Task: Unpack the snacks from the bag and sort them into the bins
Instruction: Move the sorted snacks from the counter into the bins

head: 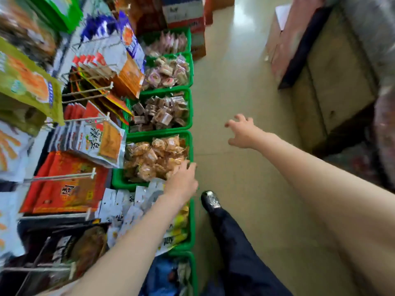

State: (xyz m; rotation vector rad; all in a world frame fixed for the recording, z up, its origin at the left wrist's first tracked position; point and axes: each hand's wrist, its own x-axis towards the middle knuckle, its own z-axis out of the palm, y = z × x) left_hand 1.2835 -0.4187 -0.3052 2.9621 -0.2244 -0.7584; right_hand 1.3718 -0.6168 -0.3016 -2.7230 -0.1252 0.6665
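Item: your left hand. Fingers extended and relaxed, holding nothing that shows, lying at the near right corner of the green plastic bin of orange-brown wrapped snacks. Fingertips touch or just overlap that bin's right rim; which, you cannot tell through the blur.

Item: your right hand. Fingers spread, empty, out over the pale tiled floor, well apart from the bins and to their right.

Key relation: the bins run in one row from near to far along the left of the aisle, long axis pointing away from you. The left hand is much the nearer to them; the snacks lie just to its left and far side.

Item: the bag. Not identifiable in view, so the source of the next snack is uncertain.

Neighbours, far of the touched bin: green bin of brown square packets, then green bin of pink-and-tan round cakes. Near of it: white sachets under your left forearm.

Obstruction: hanging foil packets on white peg hooks overhang the bins' left edge. Your dark shoe stands beside the row.
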